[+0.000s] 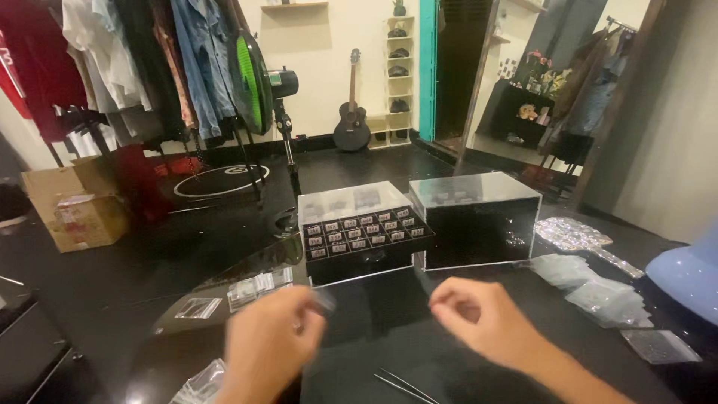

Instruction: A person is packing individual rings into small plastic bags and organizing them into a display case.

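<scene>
The left hand [271, 344] hovers low over the glossy black table [359, 329], fingers curled inward and blurred; a small clear plastic bag [323, 299] shows at its fingertips, seemingly pinched there, though the blur leaves the hold uncertain. The right hand [479, 318] sits just beside it, a little apart, fingers bunched into a loose narrow pinch; whether it holds anything I cannot tell.

Just beyond both hands stands a black tray of small labelled compartments [365, 232] under a clear plastic lid, and touching its right side a clear acrylic box with a dark interior [475, 221]. A pair of thin metal tweezers [404, 385] lies on the table between the wrists. Small clear bags [258, 288] are strewn to the left of the left hand, and a heap of similar bags with glittery contents [598, 288] lies to the right, near a pale blue rounded object [692, 277] at the edge of view.

Further back stand a green-bladed pedestal fan [258, 86], a rack of hanging clothes [134, 60], a brown cardboard box [75, 206] on the floor, and a dark acoustic guitar [351, 112] leaning upright against the wall.
</scene>
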